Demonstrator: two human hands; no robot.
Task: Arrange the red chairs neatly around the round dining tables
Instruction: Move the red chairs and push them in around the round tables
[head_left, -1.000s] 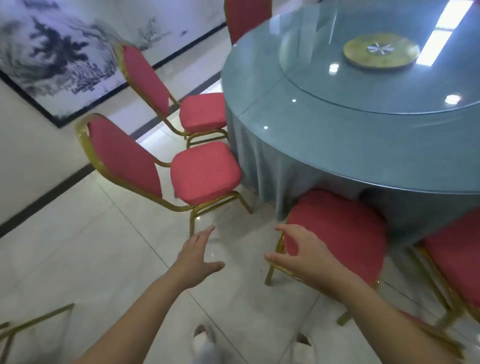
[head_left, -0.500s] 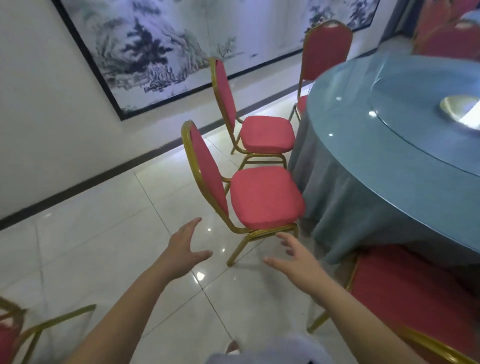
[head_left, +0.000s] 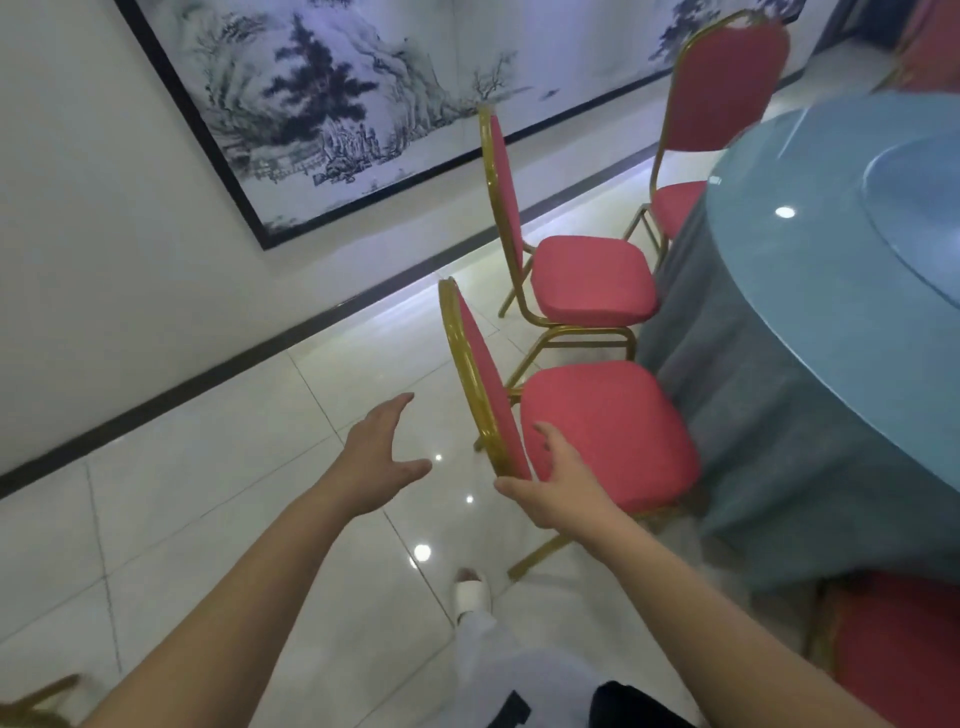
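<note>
Beside the round counter (head_left: 810, 291), two chairs already sit tucked; my right hand (head_left: 563, 491) reaches spread toward the nearest red chair (head_left: 597, 421), left hand (head_left: 376, 460) open, empty. More chairs remain.

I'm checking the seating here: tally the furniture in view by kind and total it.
Red chairs: 4 (nearest, next, far, bottom right)
Round tables: 1
Total: 5; gold frame at bottom left is too cropped to count.
</note>
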